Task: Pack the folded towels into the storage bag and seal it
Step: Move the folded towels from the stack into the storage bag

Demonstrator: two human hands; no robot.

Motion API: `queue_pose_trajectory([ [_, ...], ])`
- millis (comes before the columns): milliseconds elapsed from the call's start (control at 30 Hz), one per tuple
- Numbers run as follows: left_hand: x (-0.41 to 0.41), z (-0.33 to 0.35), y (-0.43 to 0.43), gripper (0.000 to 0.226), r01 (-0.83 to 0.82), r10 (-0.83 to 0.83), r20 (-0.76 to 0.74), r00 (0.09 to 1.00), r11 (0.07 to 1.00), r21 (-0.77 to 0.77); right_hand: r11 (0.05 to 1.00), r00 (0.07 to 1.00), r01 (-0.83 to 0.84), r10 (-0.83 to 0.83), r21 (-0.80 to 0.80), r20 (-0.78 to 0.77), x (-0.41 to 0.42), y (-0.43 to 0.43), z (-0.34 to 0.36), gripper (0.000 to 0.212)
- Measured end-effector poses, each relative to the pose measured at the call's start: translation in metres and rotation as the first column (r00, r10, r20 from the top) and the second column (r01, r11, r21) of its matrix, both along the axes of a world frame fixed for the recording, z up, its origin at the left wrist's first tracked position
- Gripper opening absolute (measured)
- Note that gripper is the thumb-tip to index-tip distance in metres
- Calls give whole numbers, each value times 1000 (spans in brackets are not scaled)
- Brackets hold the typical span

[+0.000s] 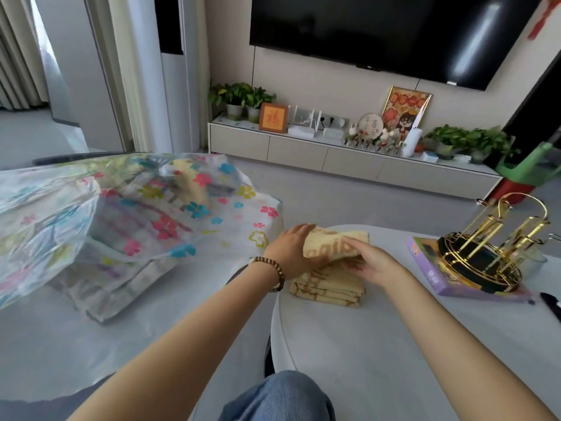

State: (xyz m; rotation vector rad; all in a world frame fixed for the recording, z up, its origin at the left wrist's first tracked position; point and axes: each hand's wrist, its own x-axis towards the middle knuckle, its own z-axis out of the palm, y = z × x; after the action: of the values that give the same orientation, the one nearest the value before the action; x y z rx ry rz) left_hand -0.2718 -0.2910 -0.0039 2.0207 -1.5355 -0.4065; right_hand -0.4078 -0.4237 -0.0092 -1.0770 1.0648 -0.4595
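A stack of folded yellow towels (329,287) with brown lettering sits on the white round table (379,344). The top towel (335,244) is lifted a little off the stack. My left hand (293,253) grips its left end and my right hand (373,264) holds its right side. To the left lies a clear storage bag (127,214) printed with coloured flowers, its mouth gaping toward me, with folded towels visible inside through the plastic.
A gold wire rack (498,247) stands on a purple box (446,278) at the table's right side. A black object (551,303) lies at the right edge. My knee in jeans (282,396) is below. A TV cabinet (334,156) with plants lines the far wall.
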Motion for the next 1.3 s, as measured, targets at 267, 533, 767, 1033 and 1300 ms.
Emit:
queue_pose_trajectory([
  [267,4,48,38,53,-117,11,-241,970,895,-430,912,886,-240,347,-334,309,18,64,92,40],
  [533,58,120,157,29,-186,-117,-760,639,936,-300,862,811,-411,494,-297,313,44,126,92,74],
  [767,84,113,212,38,-397,220,-441,870,842,-364,809,686,-585,529,-54,499,93,201,88,51],
  [1033,136,67,291,67,-301,298,-61,953,894,-330,780,712,-626,567,9,413,101,203,58,23],
  [1300,160,31,314,39,-375,413,273,869,909,-183,566,608,-794,716,224,344,98,205,11,51],
])
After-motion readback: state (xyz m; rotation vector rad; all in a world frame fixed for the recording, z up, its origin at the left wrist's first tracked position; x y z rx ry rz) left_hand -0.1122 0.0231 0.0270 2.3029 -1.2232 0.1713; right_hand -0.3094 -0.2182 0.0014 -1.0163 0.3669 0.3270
